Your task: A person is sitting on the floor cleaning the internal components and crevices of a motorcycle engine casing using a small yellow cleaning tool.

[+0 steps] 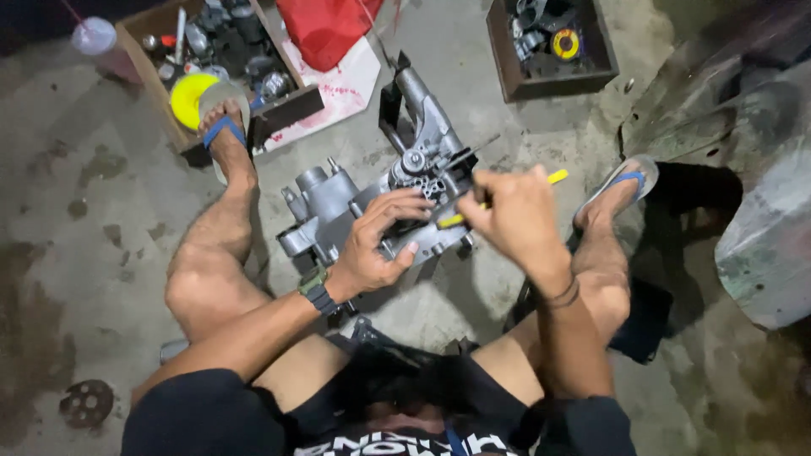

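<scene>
A grey metal engine casing (338, 207) lies on the concrete floor between my legs. My left hand (380, 241), with a watch on the wrist, grips the casing's near edge. My right hand (515, 215) is closed around a tool with a yellow handle (556, 176), whose dark shaft points at the casing's upper part (427, 160). The tool's tip is hard to make out.
A wooden box (287, 105) of parts with a yellow disc (190, 97) stands at the upper left by my left foot. A second box (549, 80) sits at the top right. A red bag (325, 29), a perforated disc (86, 403) and a large grey object (764, 245) lie around.
</scene>
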